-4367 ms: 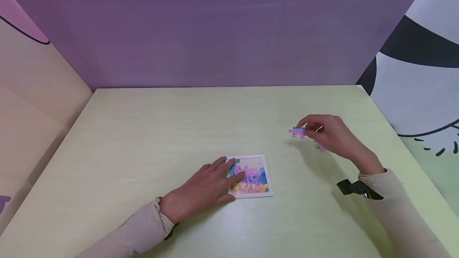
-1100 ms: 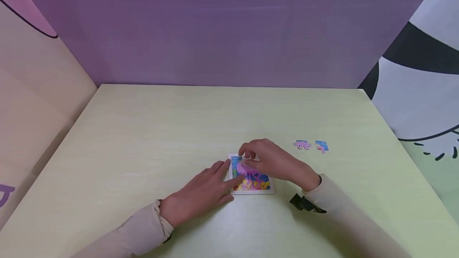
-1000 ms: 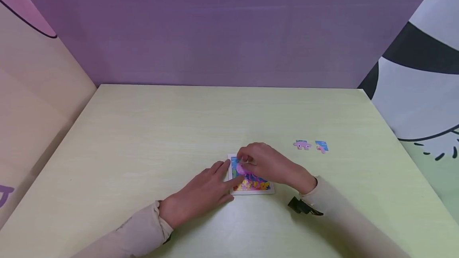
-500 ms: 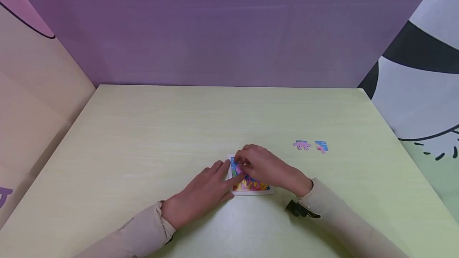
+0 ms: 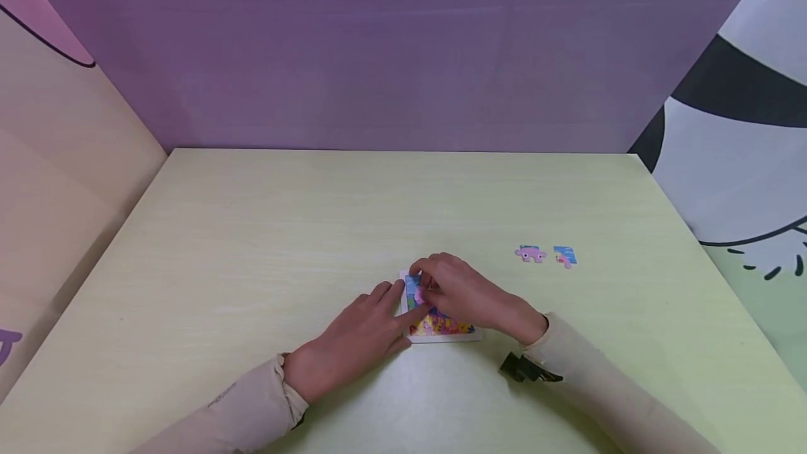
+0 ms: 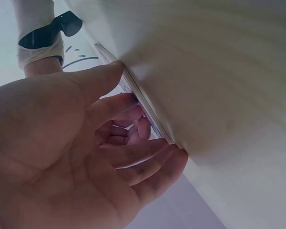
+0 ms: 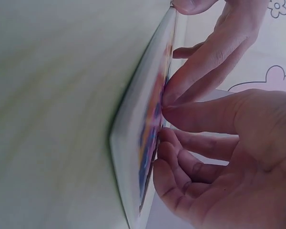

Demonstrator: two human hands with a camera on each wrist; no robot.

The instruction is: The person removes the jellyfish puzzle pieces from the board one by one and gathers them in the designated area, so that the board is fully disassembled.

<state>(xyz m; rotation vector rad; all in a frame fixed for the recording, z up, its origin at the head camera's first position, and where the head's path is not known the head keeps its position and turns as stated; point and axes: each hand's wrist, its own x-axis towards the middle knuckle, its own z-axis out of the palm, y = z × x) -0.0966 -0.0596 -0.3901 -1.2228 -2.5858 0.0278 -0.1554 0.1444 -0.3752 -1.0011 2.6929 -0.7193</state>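
Observation:
A small jigsaw puzzle (image 5: 441, 328) with a white frame lies on the table, its picture pink, blue and yellow. My left hand (image 5: 353, 338) rests along its left side, fingers fairly straight, with one finger reaching onto the picture. In the left wrist view, the left fingertips touch the frame's edge (image 6: 148, 109). Over the upper part of the picture, my right hand (image 5: 466, 293) has curled fingers and thumb at a blue-and-pink puzzle piece (image 5: 413, 286), largely hidden. Close up, right fingertips (image 7: 169, 136) touch the puzzle's face.
Two loose puzzle pieces lie to the right of the puzzle: a pink one with eyes (image 5: 530, 253) and a blue-and-pink one (image 5: 564, 256). The pale table (image 5: 284, 230) meets a purple wall (image 5: 403, 54) at the back.
My right hand has come from the loose pieces on the right to the puzzle, leaving the eyed piece on the table. Lately it has slid slightly left. The left hand stays put.

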